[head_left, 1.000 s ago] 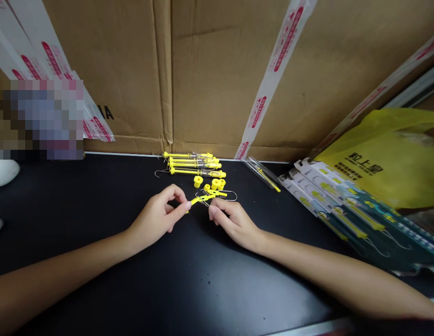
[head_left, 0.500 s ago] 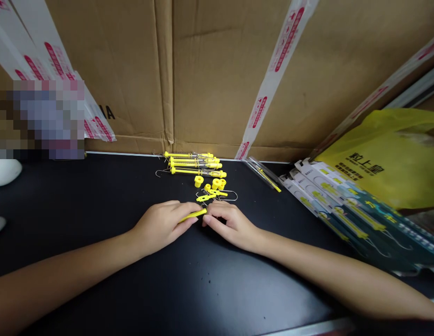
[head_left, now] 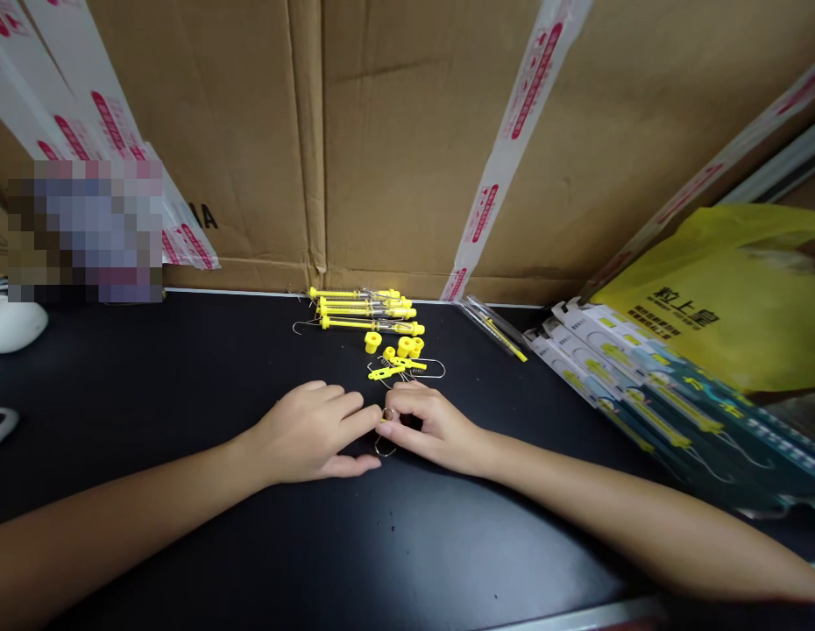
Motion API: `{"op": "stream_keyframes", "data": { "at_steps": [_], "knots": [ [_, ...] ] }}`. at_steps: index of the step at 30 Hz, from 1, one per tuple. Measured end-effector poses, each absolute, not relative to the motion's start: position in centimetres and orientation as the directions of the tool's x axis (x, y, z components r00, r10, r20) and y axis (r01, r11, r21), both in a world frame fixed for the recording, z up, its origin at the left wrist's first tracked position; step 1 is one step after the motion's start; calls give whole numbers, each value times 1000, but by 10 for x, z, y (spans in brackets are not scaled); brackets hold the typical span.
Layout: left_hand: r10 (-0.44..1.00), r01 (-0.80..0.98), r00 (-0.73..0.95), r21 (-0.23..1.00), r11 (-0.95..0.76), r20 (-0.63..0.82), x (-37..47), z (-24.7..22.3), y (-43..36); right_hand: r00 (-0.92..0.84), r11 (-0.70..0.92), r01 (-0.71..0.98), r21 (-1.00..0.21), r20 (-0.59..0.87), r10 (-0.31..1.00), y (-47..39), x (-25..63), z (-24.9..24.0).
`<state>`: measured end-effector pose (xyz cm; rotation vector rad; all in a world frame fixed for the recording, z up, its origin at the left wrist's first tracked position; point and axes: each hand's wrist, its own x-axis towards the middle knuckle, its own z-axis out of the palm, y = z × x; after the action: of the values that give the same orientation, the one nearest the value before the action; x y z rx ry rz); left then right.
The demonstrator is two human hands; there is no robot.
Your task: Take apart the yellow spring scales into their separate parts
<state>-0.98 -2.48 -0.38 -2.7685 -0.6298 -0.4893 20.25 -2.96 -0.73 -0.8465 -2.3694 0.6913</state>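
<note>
The small wire loop (head_left: 384,455) lies between the hands, at nine o'clock from the nearer right hand (head_left: 440,427), which appears to pinch it between thumb and finger. It sits at three o'clock from the left hand (head_left: 319,434), whose thumb stands apart from its fingers, though whether it grips anything I cannot tell. The visible wire runs roughly twelve to six o'clock, above the counter (head_left: 407,561).
</note>
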Motion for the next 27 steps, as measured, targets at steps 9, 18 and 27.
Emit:
{"op": "stream_keyframes", "data": {
  "at_steps": [9,18,27],
  "knots": [
    [312,430,845,-206,-879,433,-11,-7,-23,-679,617,371,-693,251,690,-27,203,-6],
    [381,466,832,-135,-874,403,-9,-7,-21,-706,645,370,-669,249,663,-27,202,-5],
    [382,471,824,-129,-873,418,-9,-6,-20,-696,484,345,-804,127,706,-28,200,3]
  ]
}}
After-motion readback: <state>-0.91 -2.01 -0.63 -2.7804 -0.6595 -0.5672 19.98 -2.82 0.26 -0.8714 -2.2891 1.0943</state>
